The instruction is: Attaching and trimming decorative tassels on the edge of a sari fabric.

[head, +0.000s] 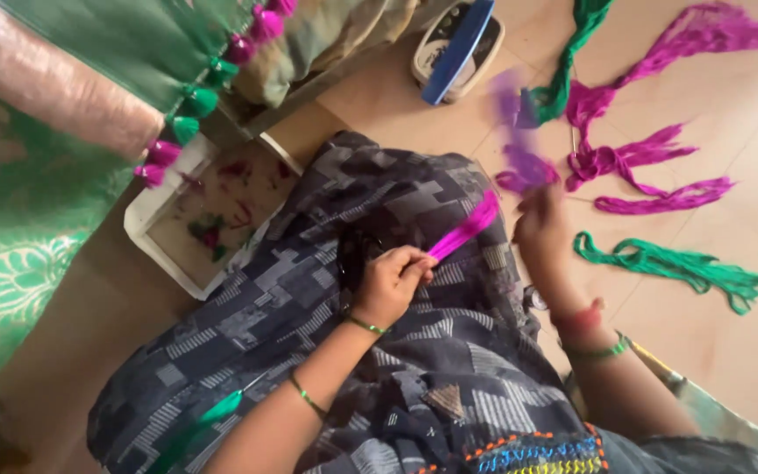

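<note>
On the tan tiled floor (730, 351), my left hand (389, 285) pinches a magenta thread bundle (465, 230) over my lap at centre; my blurred right hand (541, 224) grips more magenta thread (519, 162). Best kept taut. Green skein (673, 265) lies right.

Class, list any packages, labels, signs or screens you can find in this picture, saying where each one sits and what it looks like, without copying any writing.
Shallow white tray or box lid: on the floor beside the knee, rectangular, scraps of pink and green thread inside.
Cream device with a blue bar across it: top centre on the floor, rounded; whether it has a screen is too blurred to tell.
No labels or signs show.
</note>
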